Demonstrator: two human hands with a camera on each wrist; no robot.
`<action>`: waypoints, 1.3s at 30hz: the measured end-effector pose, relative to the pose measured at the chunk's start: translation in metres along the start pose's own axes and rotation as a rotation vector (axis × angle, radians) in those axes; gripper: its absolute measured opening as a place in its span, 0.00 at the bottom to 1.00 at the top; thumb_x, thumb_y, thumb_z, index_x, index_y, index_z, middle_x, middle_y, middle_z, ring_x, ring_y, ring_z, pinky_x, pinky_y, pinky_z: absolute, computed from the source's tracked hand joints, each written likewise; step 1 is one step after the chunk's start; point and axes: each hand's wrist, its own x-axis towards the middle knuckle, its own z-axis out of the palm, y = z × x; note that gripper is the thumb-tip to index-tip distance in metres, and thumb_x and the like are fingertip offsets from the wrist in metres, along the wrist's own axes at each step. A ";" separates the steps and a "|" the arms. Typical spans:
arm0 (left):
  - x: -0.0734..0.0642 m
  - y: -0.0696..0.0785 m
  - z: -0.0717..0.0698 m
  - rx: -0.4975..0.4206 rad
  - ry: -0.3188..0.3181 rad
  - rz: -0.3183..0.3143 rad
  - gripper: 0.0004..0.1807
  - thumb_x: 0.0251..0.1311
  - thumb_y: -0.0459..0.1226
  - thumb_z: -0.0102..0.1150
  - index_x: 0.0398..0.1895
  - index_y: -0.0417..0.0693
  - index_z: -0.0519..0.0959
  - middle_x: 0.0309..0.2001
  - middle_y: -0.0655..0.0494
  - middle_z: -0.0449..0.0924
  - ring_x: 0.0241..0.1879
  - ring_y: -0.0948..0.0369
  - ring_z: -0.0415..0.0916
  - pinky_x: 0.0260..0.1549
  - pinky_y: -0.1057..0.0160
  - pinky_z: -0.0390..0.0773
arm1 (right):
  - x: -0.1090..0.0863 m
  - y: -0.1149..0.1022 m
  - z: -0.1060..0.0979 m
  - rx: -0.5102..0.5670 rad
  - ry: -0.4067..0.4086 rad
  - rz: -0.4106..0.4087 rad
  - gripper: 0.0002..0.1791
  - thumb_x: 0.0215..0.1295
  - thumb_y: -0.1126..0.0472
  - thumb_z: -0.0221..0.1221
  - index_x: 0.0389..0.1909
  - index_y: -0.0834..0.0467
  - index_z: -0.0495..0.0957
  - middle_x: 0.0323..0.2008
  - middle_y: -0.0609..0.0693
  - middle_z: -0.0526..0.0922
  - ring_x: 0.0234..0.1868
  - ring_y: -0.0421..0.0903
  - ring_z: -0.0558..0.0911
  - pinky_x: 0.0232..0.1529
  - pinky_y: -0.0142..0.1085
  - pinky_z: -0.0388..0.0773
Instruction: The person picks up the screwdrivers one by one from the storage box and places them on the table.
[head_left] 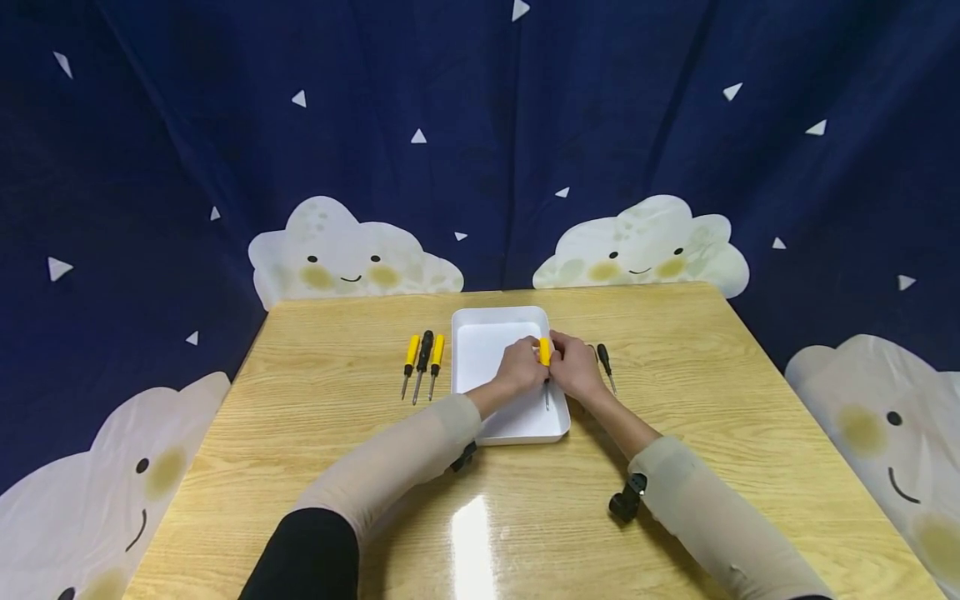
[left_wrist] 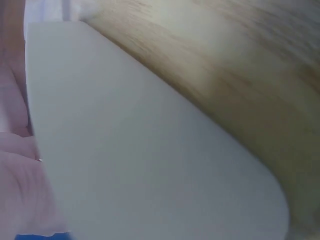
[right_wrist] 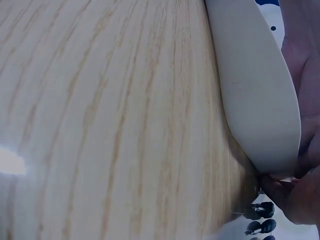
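Both hands meet over the right side of a white tray (head_left: pixel 480 429) in the head view. My left hand (head_left: pixel 519 367) reaches across the tray, fingers curled beside the yellow handle of a screwdriver (head_left: pixel 544 350). Along the right rim, my right hand (head_left: pixel 576 368) has its thumb and bent fingers at the other side of that handle. The screwdriver's thin shaft points toward me, over the tray floor; I cannot tell how firmly each hand grips it. In the right wrist view, right fingertips (right_wrist: pixel 272 190) come right at the tray wall (right_wrist: pixel 257 95).
Left of the tray lie a yellow-handled screwdriver (head_left: pixel 410 360), a black one (head_left: pixel 424 354) and another yellow one (head_left: pixel 437 358). A black screwdriver (head_left: pixel 604 358) lies right of my right hand, which partly covers a dark object beside it. The wooden table (head_left: pixel 330 400) meets a dark blue curtain (head_left: pixel 480 150).
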 end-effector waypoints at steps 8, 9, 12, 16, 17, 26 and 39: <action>-0.001 -0.003 -0.011 0.051 -0.035 -0.011 0.31 0.65 0.37 0.72 0.70 0.39 0.76 0.46 0.50 0.86 0.39 0.61 0.79 0.41 0.67 0.81 | 0.001 0.000 0.000 -0.015 0.007 -0.009 0.28 0.76 0.69 0.50 0.74 0.69 0.70 0.63 0.67 0.82 0.32 0.50 0.80 0.30 0.33 0.76; -0.001 -0.003 -0.012 0.051 -0.042 -0.009 0.30 0.65 0.37 0.71 0.70 0.39 0.77 0.44 0.51 0.85 0.38 0.61 0.79 0.39 0.67 0.81 | 0.001 0.000 0.000 -0.022 0.009 -0.010 0.28 0.75 0.69 0.50 0.74 0.69 0.70 0.63 0.67 0.82 0.31 0.50 0.79 0.29 0.32 0.75; -0.003 -0.005 -0.018 0.059 -0.053 0.007 0.29 0.65 0.36 0.71 0.69 0.39 0.78 0.42 0.53 0.85 0.36 0.63 0.79 0.36 0.69 0.79 | 0.001 0.000 0.001 -0.045 0.014 -0.014 0.28 0.75 0.69 0.50 0.74 0.68 0.70 0.63 0.66 0.82 0.33 0.51 0.81 0.32 0.34 0.77; -0.006 -0.008 -0.026 0.064 -0.060 0.026 0.29 0.65 0.35 0.70 0.69 0.39 0.78 0.42 0.54 0.85 0.33 0.64 0.80 0.32 0.71 0.78 | 0.001 0.000 0.001 -0.080 0.024 -0.020 0.27 0.76 0.68 0.49 0.74 0.68 0.71 0.64 0.66 0.82 0.47 0.53 0.84 0.42 0.41 0.84; -0.006 -0.009 -0.028 0.062 -0.065 0.026 0.29 0.65 0.35 0.70 0.69 0.38 0.78 0.42 0.54 0.85 0.32 0.64 0.80 0.31 0.71 0.78 | 0.001 0.000 0.001 -0.083 0.025 -0.022 0.27 0.76 0.68 0.49 0.74 0.68 0.71 0.64 0.66 0.82 0.50 0.54 0.85 0.45 0.42 0.85; -0.011 -0.014 -0.045 0.044 -0.058 0.048 0.30 0.63 0.34 0.71 0.69 0.38 0.78 0.43 0.51 0.85 0.32 0.63 0.79 0.29 0.71 0.78 | 0.002 0.002 0.001 -0.072 0.019 -0.011 0.27 0.77 0.68 0.48 0.75 0.67 0.70 0.65 0.66 0.80 0.61 0.57 0.83 0.54 0.49 0.86; -0.017 -0.019 -0.075 0.033 0.002 0.102 0.31 0.62 0.34 0.71 0.69 0.40 0.78 0.44 0.51 0.85 0.37 0.58 0.78 0.34 0.66 0.77 | 0.000 0.005 0.001 -0.068 0.011 -0.020 0.28 0.77 0.67 0.46 0.75 0.68 0.69 0.67 0.65 0.79 0.50 0.56 0.85 0.40 0.40 0.82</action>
